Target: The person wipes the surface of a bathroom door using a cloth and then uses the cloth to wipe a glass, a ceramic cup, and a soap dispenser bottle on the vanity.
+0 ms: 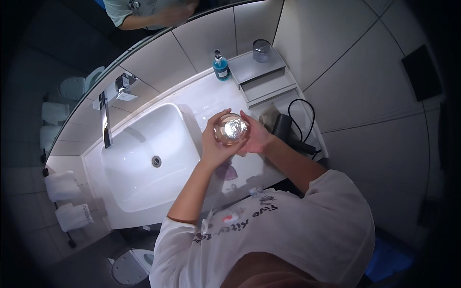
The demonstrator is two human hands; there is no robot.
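Observation:
A clear round vessel, probably a drinking glass, is held up in both hands above the white countertop, just right of the basin. Bright rippled reflections cover its top, so its contents are hard to tell. My left hand wraps its left and near side. Around the right side curls my right hand, its fingers partly hidden behind the vessel. Below the hands lies a small mauve item, partly covered and not clear in kind.
A white washbasin with a wall-mounted chrome faucet is at left. Behind stand a blue soap dispenser and a grey tray bearing a smoky tumbler. A black hair dryer with a looped cord lies right, by a beige pouch.

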